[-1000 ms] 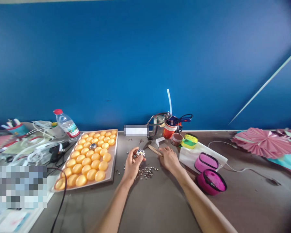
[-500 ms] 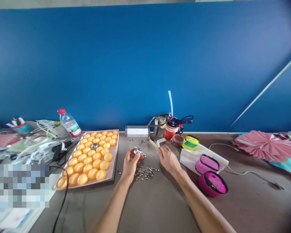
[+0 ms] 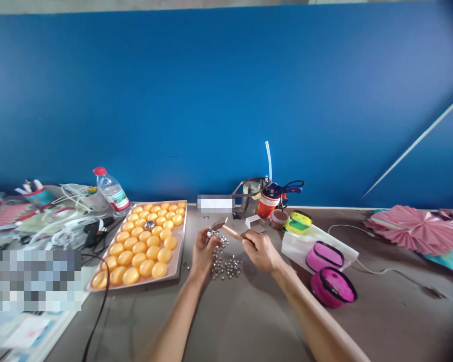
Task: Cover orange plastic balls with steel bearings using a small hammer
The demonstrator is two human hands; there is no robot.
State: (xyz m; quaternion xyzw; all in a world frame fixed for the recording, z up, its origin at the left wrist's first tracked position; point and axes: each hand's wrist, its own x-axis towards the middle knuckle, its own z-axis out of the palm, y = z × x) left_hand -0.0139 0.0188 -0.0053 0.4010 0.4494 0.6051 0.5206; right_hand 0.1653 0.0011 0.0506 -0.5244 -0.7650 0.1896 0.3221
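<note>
My left hand (image 3: 204, 251) is closed around a small ball covered with shiny silver pieces (image 3: 212, 233), mostly hidden by the fingers. My right hand (image 3: 261, 250) grips the pale wooden handle of what looks like a small hammer (image 3: 232, 232). Its dark head, with a bright end, is just above the ball; I cannot tell whether they touch. Loose silver studs (image 3: 230, 269) lie in a pile on the table below and between my hands. To the left, a shallow tray (image 3: 178, 247) bears rows of orange balls (image 3: 139, 247), one of them a silver-covered ball (image 3: 149, 225).
A water bottle (image 3: 113, 192) stands behind the tray, with tangled cables (image 3: 56, 226) to its left. At the back are a red cup (image 3: 267, 206) of tools and a yellow-green case (image 3: 299, 222). Pink mesh cases (image 3: 332, 287) and a folded pink paper fan (image 3: 419, 232) lie rightward.
My right hand has swung the hammer left and down, bringing its head over the ball in my left hand. The left hand has stayed nearly in place, still holding the ball.
</note>
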